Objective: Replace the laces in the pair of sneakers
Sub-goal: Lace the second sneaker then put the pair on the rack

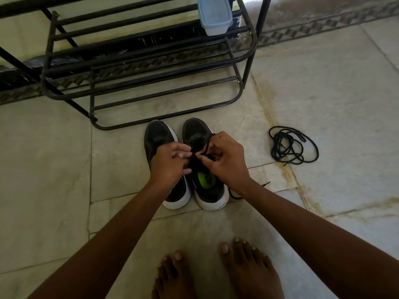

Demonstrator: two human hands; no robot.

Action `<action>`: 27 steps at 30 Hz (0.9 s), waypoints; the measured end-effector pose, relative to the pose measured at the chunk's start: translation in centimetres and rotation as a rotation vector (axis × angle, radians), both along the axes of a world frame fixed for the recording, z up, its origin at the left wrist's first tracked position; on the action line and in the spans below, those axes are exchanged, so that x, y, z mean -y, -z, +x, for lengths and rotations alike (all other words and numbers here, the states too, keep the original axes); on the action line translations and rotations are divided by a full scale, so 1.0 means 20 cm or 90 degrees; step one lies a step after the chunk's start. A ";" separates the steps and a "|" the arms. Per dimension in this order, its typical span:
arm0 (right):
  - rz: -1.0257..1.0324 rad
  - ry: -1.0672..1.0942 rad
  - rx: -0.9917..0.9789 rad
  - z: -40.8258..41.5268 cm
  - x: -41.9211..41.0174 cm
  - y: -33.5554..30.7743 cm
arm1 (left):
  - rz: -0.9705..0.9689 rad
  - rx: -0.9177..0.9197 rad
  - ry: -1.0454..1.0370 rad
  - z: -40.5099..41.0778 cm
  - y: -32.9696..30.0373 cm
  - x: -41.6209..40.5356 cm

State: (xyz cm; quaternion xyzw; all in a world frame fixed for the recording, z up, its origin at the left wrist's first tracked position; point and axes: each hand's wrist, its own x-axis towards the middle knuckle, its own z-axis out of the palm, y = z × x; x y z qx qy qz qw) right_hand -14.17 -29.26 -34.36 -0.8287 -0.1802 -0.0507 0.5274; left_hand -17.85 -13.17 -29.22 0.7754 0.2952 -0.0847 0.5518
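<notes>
Two black sneakers with white soles stand side by side on the floor, toes pointing away from me. The left sneaker (156,134) is partly hidden under my left hand (170,162). The right sneaker (210,188) shows a neon green insole. Over its tongue, my right hand (224,158) pinches a black lace (207,145) that loops up past my fingers. My left hand's fingertips pinch the lace at the same spot. A lace end (265,184) trails out on the floor to the right of the shoe.
A loose pile of black laces (291,147) lies on the tiles to the right. A black metal shoe rack (151,78) stands just beyond the sneakers, with a pale blue lidded plastic box (214,16) on it. My bare feet (216,272) are at the bottom.
</notes>
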 end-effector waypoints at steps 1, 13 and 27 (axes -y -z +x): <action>-0.001 0.003 0.000 0.00 0.00 0.00 | 0.034 -0.005 0.026 0.01 0.00 0.00; -0.023 0.006 0.031 0.00 0.00 0.01 | 0.192 0.023 0.230 0.09 -0.01 -0.06; -0.033 -0.026 0.026 -0.07 0.03 0.05 | 0.222 0.085 0.155 0.05 0.03 -0.03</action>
